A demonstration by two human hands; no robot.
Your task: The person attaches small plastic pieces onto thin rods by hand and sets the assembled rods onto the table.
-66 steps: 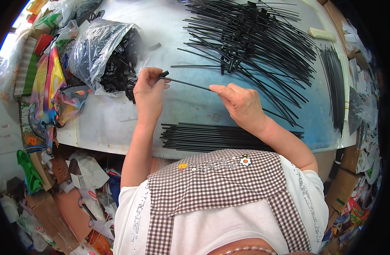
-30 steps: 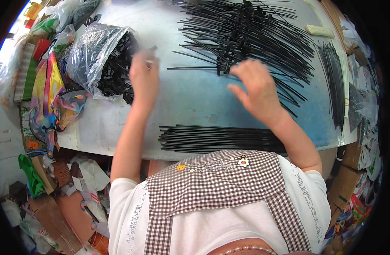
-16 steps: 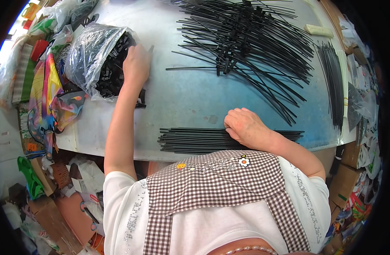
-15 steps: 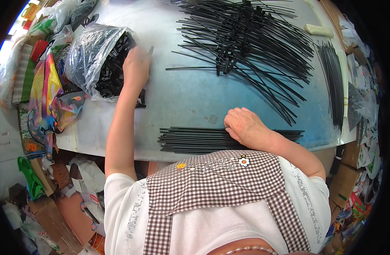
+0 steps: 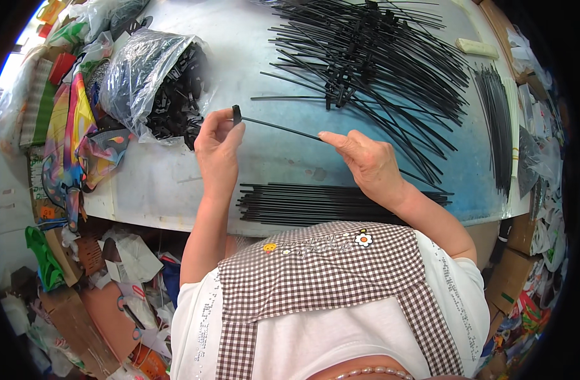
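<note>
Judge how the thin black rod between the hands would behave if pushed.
The rod is probably light, being so slender. It seems fairly stiff, spanning nearly straight between the left hand and right hand. But its long, thin shape suggests it might flex.

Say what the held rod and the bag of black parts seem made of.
Held rod: perhaps plastic or coated metal, unclear which; evenly black, smooth-looking, low sheen. Bag: thin, glossy plastic film, judging by see-through crinkles and bright highlights.
</note>
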